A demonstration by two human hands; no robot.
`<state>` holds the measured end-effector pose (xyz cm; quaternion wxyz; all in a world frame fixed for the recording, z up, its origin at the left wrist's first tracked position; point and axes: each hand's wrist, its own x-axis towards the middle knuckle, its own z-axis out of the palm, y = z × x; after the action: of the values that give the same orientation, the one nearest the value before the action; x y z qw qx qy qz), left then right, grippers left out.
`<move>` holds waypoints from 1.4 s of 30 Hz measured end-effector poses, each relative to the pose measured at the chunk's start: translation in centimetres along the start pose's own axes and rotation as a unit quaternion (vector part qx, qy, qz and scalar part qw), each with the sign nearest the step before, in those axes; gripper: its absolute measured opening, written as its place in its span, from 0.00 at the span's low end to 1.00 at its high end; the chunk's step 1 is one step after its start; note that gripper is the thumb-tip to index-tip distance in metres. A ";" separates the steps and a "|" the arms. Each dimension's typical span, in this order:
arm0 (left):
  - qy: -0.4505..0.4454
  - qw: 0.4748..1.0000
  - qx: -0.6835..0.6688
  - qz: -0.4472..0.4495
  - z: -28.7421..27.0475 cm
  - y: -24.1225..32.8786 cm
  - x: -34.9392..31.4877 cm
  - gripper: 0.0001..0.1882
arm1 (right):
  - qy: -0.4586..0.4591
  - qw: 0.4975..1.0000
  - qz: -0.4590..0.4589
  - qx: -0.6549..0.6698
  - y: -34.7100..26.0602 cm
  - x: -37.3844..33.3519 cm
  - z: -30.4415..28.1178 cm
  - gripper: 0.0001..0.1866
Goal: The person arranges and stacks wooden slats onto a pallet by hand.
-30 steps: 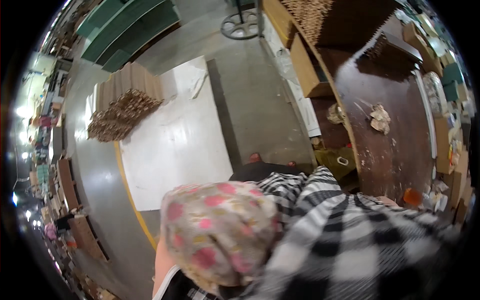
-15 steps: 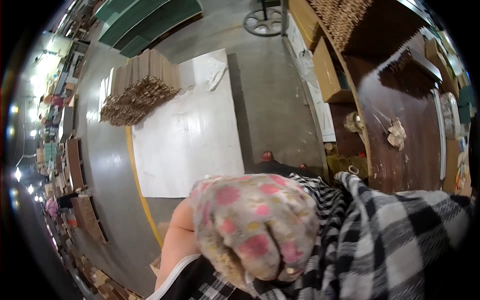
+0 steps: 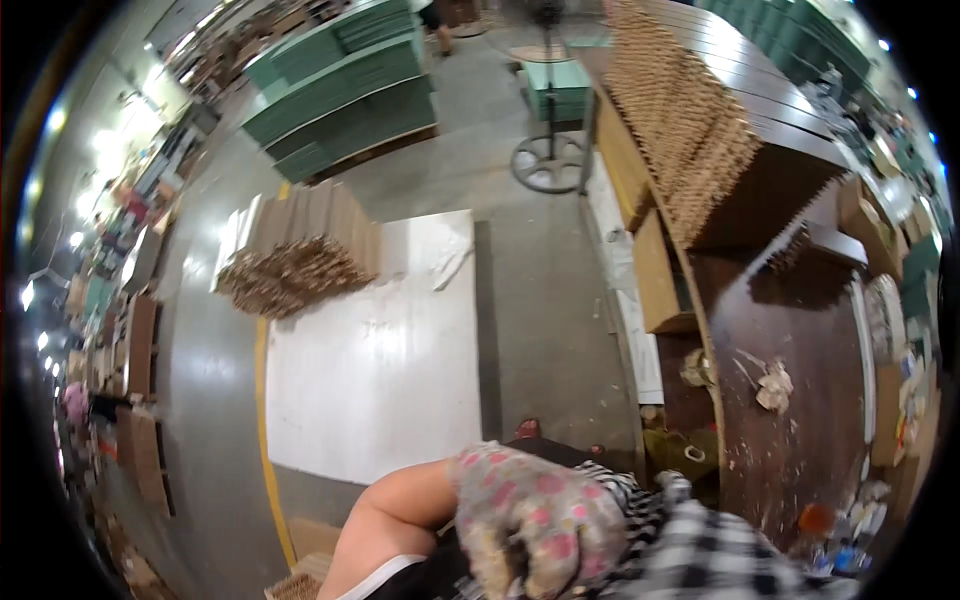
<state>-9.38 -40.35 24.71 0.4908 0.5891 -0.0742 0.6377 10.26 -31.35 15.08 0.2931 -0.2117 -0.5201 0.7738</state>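
My left hand (image 3: pixel 540 510), in a grey-white glove with pink spots, is held across the front of my body. Its bare forearm (image 3: pixel 385 515) enters at the lower left from a dark sleeve with white trim. The gloved fingers curl downward and are closed; whatever lies inside them is hidden. Close beside the hand, black-and-white checked cloth (image 3: pixel 730 545) fills the lower right, partly blurred. My right hand does not show.
A white board (image 3: pixel 370 390) lies on the floor, bearing a stack of brown strips (image 3: pixel 300 260). To the right stands a dark brown worktop (image 3: pixel 790 440) with crumpled paper (image 3: pixel 774 386) and stacked panels (image 3: pixel 680 120). Green stacks (image 3: pixel 345 100) and a fan's round base (image 3: pixel 550 163) stand farther off.
The view has tilted up, bringing more of the far floor and green stacks in. My gloved left hand now sits lower in the picture, and the checked cloth at right has dropped.
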 end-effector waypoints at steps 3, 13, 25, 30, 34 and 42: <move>0.000 1.000 -0.012 -0.014 -0.9 -0.3 -0.4 0.14 | 0.015 1.000 0.005 -0.003 0.5 0.3 -0.2 0.12; -0.083 0.994 -0.036 -0.055 -1.7 -0.3 0.8 0.15 | 0.061 0.998 0.017 0.002 1.1 0.3 0.6 0.12; 0.038 0.934 0.085 -0.344 -8.3 -6.1 -4.3 0.16 | 0.203 0.926 0.014 0.317 -4.2 -2.5 -5.9 0.12; -0.197 0.337 0.645 -0.657 -15.3 -8.0 -14.3 0.18 | 0.205 0.882 0.089 -0.414 -1.5 -4.0 -14.2 0.15; -0.050 0.523 0.514 -0.677 -16.2 -11.9 -15.2 0.22 | 0.214 0.954 0.121 -0.174 -0.6 -6.4 -17.8 0.15; -0.129 0.679 0.432 -0.579 -15.2 -20.9 -7.4 0.18 | 0.312 0.865 0.021 -0.394 -1.9 -4.1 -19.3 0.13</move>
<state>-6.04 -23.49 4.04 0.4392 0.7370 0.5030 0.1050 25.94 -20.36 9.84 0.3159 -0.5507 -0.6584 0.4044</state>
